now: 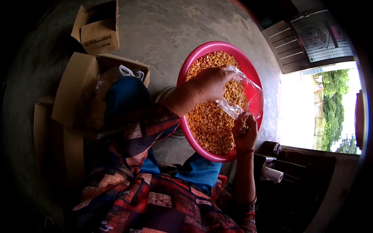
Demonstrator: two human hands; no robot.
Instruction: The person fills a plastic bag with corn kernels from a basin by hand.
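A pink-red plastic basin point(189, 134), tilted in my view, holds a wide layer of orange-yellow corn kernels point(211, 126). Over it, my left hand point(217, 82) reaches across from the left, fingers closed on the rim of a clear plastic bag point(254, 91). The bag hangs spread between both hands, above the basin's right side. My right hand point(245, 132) is at the basin's lower right edge, fingers curled at the bag's lower edge. Whether kernels also lie in its fingers I cannot make out.
An open cardboard box point(74, 89) with plastic bags inside stands at left. Another cardboard box point(101, 37) sits beyond it on the concrete floor point(163, 35). At right are an open doorway point(295, 108), a slatted door panel point(281, 46) and a white roll point(272, 174).
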